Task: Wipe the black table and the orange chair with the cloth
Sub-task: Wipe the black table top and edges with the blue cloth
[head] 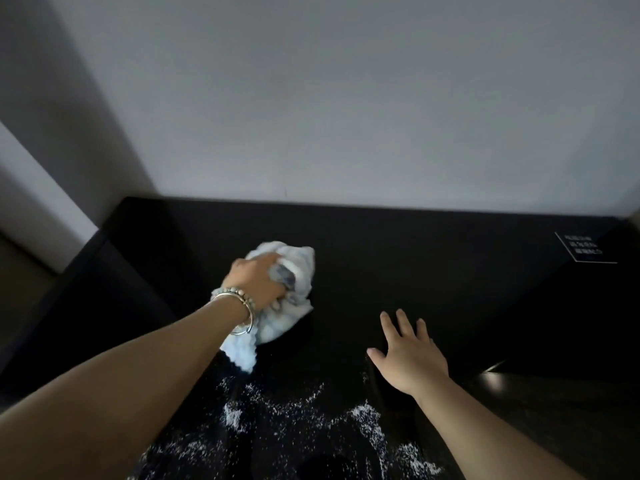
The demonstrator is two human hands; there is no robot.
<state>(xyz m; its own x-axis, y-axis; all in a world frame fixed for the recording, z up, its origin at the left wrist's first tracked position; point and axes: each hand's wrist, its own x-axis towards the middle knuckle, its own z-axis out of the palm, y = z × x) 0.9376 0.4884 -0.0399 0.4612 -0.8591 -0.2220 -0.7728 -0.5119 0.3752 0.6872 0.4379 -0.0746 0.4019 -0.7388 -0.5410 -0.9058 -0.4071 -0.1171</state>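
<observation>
Nearest the camera, a scatter of white powder is spread across the near part of the black table, in fine grains with denser clumps toward the right. The tabletop is seen to be smooth, dark and faintly glossy, so the grains stand out sharply.

The cloth is held farther in, near the middle of the table, bunched into a loose wad and pressed onto the surface. It appears soft, fluffy and pale blue-white, with a tail trailing back toward the powder. The left hand is clenched over the top of the wad, fingers dug into the folds; this grip is judged to give downward pressure for wiping. Beaded and metal bracelets are worn at that wrist.

The right hand is laid open and flat, grasping nothing, fingers spread, on or just above the table; it is judged to serve as a brace. Contact cannot be confirmed.

A white-outlined label is fixed at the far right corner. A plain grey wall is met by the table's far edge. The orange chair is not in view.
</observation>
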